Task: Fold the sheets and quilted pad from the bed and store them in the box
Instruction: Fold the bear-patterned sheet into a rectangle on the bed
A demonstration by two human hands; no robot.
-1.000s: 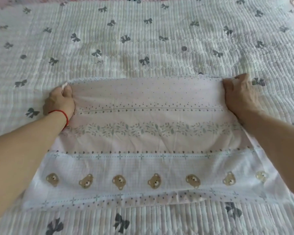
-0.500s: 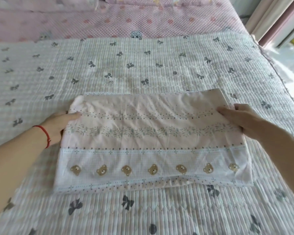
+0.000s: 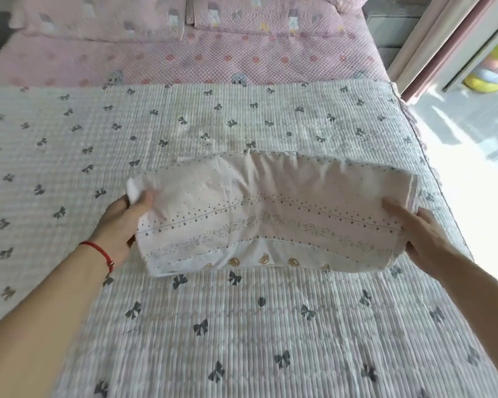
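A folded pink sheet (image 3: 270, 214) with dots, a leaf band and small bears is lifted off the bed, sagging in the middle. My left hand (image 3: 118, 228), with a red string on the wrist, grips its left end. My right hand (image 3: 420, 234) grips its right end, thumb on top. Under it lies the white quilted pad (image 3: 242, 326) with grey bows, spread flat over the bed. No box is in view.
Pink quilted bedding (image 3: 184, 61) and two pink pillows (image 3: 112, 15) lie at the head of the bed. The bed's right edge runs along a bright floor (image 3: 472, 156). A curtain (image 3: 431, 38) and a yellow toy (image 3: 495, 67) stand at the far right.
The folded sheet lay flat on the pad with my hands at its two ends; now both hands have gripped the ends and raised it. The view has tilted up toward the pillows.
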